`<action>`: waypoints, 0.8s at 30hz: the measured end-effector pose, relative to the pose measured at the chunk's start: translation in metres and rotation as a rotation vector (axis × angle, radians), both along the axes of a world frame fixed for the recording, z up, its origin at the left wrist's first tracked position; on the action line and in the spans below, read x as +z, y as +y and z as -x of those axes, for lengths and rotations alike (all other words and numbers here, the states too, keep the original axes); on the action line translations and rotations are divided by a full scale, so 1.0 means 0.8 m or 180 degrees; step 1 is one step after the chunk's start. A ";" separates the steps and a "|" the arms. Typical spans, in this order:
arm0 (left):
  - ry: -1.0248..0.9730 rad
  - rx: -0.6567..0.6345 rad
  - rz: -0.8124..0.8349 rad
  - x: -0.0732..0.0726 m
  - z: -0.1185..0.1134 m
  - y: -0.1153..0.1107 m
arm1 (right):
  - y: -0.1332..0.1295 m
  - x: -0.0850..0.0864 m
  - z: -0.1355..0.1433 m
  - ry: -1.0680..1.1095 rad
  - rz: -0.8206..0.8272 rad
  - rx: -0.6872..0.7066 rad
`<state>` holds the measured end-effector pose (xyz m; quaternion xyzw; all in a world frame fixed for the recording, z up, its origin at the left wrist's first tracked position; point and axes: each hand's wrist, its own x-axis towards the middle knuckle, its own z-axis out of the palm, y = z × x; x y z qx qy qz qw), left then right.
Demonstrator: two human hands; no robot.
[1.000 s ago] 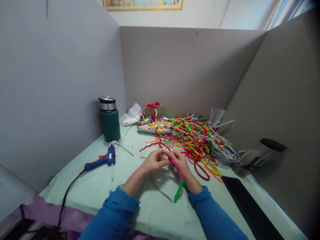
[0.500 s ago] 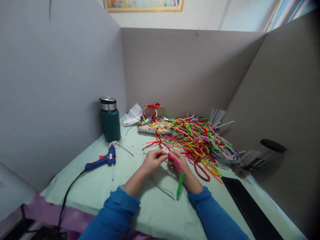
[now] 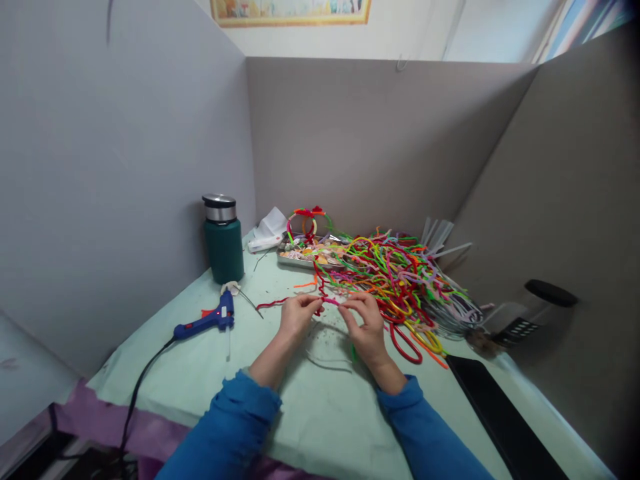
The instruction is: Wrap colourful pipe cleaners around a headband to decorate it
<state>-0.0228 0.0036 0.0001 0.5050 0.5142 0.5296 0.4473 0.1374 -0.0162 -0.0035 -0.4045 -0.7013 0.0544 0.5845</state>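
Near the middle of the table, my left hand (image 3: 299, 317) pinches a red fuzzy stem (image 3: 273, 304), whose free end sticks out to the left. My right hand (image 3: 367, 328) is closed on a pink fuzzy stem (image 3: 331, 301) that spans the short gap between the two hands. More twisted red stem (image 3: 321, 279) rises just beyond my left fingertips. A bit of green shows beside my right hand, mostly hidden by it. Below the hands, thin grey wires (image 3: 330, 365) lie on the pale green cloth.
A blue glue gun (image 3: 207, 321) with a black cord lies left, before a green bottle (image 3: 223, 247). Behind the hands are a metal tray (image 3: 300, 263) of small pieces and a large heap of coloured stems (image 3: 395, 267). A black flat object (image 3: 495, 407) lies right.
My hands have moved apart, my right one shifting right. The pink stem has gone from hanging down over my right hand to stretching between both hands. Red stem now extends left of my left hand.
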 end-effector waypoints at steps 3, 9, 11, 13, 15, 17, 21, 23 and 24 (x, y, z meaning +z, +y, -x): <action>-0.0210 0.0000 -0.0004 0.000 -0.002 -0.001 | -0.008 0.003 0.007 -0.0944 -0.0245 -0.0121; -0.0945 -0.0415 0.0324 0.014 -0.007 -0.011 | -0.012 0.003 0.017 -0.1762 -0.0324 -0.0484; -0.1053 -0.0486 0.0433 0.019 -0.007 -0.015 | -0.012 0.003 0.019 -0.1799 -0.0339 -0.0626; -0.1081 -0.0524 0.0467 0.022 -0.007 -0.016 | -0.012 0.003 0.021 -0.1756 -0.0327 -0.0765; -0.1063 -0.0557 0.0459 0.023 -0.007 -0.016 | -0.012 0.002 0.023 -0.1700 -0.0315 -0.0858; -0.1047 -0.0586 0.0430 0.022 -0.007 -0.016 | -0.012 0.002 0.024 -0.1679 -0.0319 -0.0900; -0.0963 -0.0650 0.0340 0.018 -0.008 -0.015 | -0.013 0.001 0.026 -0.1613 -0.0324 -0.0907; -0.0896 -0.0588 0.0290 0.015 -0.010 -0.014 | -0.013 0.000 0.027 -0.1542 -0.0308 -0.0837; -0.0861 -0.0518 0.0270 0.013 -0.011 -0.013 | -0.012 0.000 0.027 -0.1508 -0.0307 -0.0785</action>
